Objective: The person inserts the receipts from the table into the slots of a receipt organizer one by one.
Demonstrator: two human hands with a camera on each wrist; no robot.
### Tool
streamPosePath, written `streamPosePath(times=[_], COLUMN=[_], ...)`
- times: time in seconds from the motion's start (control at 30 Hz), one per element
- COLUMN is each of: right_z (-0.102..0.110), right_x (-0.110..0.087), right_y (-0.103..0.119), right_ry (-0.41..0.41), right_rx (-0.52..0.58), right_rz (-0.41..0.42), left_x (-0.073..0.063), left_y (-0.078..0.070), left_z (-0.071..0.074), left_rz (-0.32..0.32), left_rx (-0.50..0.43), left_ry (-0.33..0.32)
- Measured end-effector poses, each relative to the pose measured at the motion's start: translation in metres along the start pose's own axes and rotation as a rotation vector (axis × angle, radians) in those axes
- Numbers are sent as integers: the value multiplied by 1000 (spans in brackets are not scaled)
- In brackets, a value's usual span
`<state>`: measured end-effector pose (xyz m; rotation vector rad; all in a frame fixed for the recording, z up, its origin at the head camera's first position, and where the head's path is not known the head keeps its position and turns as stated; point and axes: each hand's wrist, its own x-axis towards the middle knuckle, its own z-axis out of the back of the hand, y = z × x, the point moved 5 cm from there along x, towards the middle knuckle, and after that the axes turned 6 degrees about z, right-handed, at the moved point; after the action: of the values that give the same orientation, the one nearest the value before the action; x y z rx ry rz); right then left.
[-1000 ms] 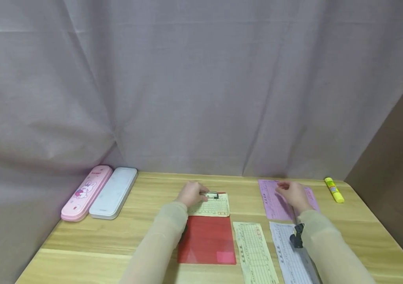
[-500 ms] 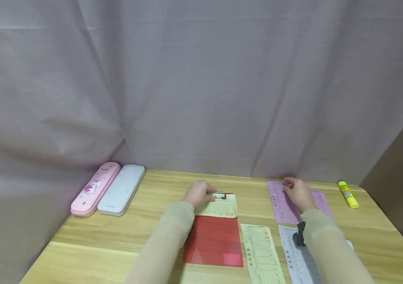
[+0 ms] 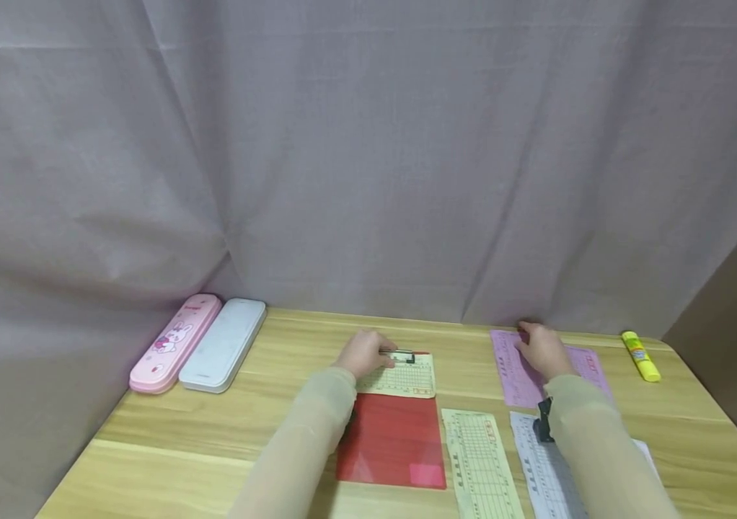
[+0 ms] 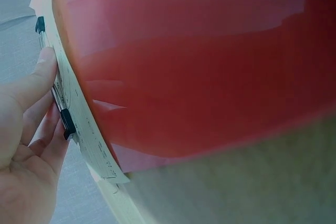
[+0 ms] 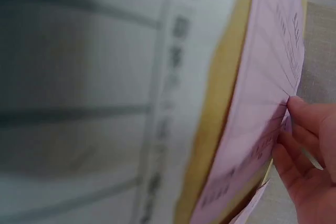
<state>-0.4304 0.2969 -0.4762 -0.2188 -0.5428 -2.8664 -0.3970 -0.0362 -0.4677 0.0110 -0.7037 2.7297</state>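
A red see-through clipboard point(image 3: 391, 440) lies mid-table, a pale yellow form point(image 3: 415, 380) across its top end. My left hand point(image 3: 363, 355) holds the clipboard's metal clip point(image 3: 401, 356); in the left wrist view the thumb lies on the black-ended clip point(image 4: 59, 93) and the fingers curl behind. Toward the back right, my right hand point(image 3: 545, 353) pinches the far edge of a pink form point(image 3: 514, 375). In the right wrist view thumb and fingertips meet at the pink form's edge point(image 5: 257, 87), and creases run toward them. The right arm covers part of a white form point(image 3: 537, 461).
Another pale yellow form point(image 3: 482, 461) lies right of the clipboard. A pink pencil case point(image 3: 177, 342) and a white case point(image 3: 224, 346) sit side by side at the back left. A yellow glue stick point(image 3: 641, 357) lies at the back right. A grey curtain point(image 3: 355, 158) hangs behind.
The head view has shifted slightly, so the table things appear farther right. My right hand has lowered onto the pink form's far edge and pinches it. My left hand stays on the clip.
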Motion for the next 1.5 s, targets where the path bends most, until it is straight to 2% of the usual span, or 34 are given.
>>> streamPosePath(times=[0.1,0.43,0.63,0.73,1.07,1.3,1.5], right_z=[-2,2,0,1,7,17,26], right_x=[1,-1,-5,-7,-9,-16,-24], right_y=[2,9,10,9,1,2,0], right_ry=[5,-1,44,42,-28,-64,-66], right_rx=[-9,-29,0,29,72,70,93], right_rz=[0,-3,-92,-119,-95,-34,-49], left_x=[-1,-2,-1,-1,2,2,0], left_y=[-1,-1,-1,0,2,1,1], left_z=[0,2,1,0,-1,0,0], left_rz=[2,32,24,24,20,13,-10], left_rx=[17,-14,-2,-2,15,28,43], left_ry=[1,21,23,17,1,-7,-20])
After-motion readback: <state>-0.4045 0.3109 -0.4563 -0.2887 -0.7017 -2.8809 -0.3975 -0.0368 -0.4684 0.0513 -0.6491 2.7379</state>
